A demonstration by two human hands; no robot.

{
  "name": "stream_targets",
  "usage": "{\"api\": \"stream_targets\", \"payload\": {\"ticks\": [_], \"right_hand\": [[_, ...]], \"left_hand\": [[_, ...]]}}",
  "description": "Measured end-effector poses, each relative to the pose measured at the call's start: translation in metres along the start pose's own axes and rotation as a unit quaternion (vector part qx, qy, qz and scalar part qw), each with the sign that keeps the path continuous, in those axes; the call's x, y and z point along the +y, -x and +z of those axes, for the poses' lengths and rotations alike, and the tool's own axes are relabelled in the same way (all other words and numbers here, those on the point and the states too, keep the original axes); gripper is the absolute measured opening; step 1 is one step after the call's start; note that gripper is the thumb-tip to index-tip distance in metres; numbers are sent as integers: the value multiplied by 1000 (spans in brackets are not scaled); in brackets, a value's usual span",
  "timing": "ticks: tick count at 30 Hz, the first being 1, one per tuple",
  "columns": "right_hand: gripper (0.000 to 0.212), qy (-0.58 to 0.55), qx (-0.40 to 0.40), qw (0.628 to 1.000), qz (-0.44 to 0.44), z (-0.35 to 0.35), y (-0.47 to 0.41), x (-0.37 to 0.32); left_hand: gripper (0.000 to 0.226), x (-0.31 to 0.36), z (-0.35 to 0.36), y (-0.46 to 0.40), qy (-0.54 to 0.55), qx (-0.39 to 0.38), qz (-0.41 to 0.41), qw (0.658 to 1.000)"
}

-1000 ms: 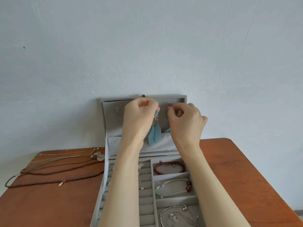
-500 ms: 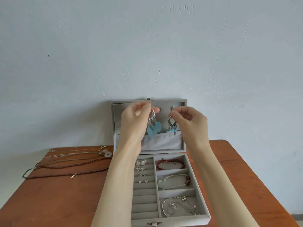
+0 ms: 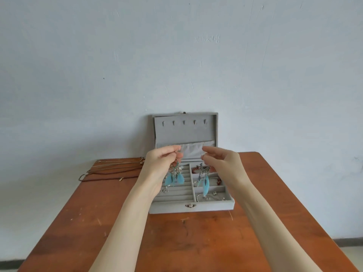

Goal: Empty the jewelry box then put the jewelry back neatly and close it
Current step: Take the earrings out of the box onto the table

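Note:
A grey velvet jewelry box (image 3: 172,209) stands open at the back of the table, its lid (image 3: 184,132) upright with bare hooks. My left hand (image 3: 163,160) pinches the hook of a blue feather earring (image 3: 174,176), which dangles over the ring slots. My right hand (image 3: 220,160) holds the matching feather earring (image 3: 204,179) over the right compartments. A red bead bracelet (image 3: 194,169), a white cord bracelet (image 3: 218,180) and silver pieces (image 3: 213,195) lie in those compartments. Small studs sit in the ring slots, partly hidden by my left wrist.
Several necklaces (image 3: 112,169) lie spread on the wooden table (image 3: 186,242) to the left of the box. A pale wall rises right behind the box. The table's left and right edges drop off to the floor.
Both hands have lifted the two feather earrings off the lid's hooks and brought them down and toward me, over the tray. The view has pulled back.

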State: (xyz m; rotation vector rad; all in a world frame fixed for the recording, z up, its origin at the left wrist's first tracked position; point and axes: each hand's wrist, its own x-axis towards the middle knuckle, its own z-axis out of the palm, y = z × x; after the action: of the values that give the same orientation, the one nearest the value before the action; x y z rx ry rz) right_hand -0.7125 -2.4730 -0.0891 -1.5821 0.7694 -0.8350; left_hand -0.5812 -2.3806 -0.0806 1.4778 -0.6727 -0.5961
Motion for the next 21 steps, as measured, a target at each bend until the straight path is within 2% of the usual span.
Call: {"api": "stream_targets", "payload": {"ticks": [4, 7, 13, 19, 21], "right_hand": [[23, 26, -8, 1000, 3, 1, 15, -3], [12, 21, -8, 1000, -3, 3, 24, -8], [8, 80, -16, 996, -28, 12, 36, -12], [6, 113, -25, 992, -54, 25, 38, -16], [7, 107, -38, 992, -62, 29, 39, -19]], "left_hand": [[26, 5, -8, 19, -38, -12, 24, 999], [24, 7, -14, 31, -55, -14, 29, 998], [14, 6, -26, 47, -26, -3, 20, 999], [12, 9, -35, 52, -113, 73, 66, 989], [13, 12, -39, 52, -107, 93, 81, 987]]}}
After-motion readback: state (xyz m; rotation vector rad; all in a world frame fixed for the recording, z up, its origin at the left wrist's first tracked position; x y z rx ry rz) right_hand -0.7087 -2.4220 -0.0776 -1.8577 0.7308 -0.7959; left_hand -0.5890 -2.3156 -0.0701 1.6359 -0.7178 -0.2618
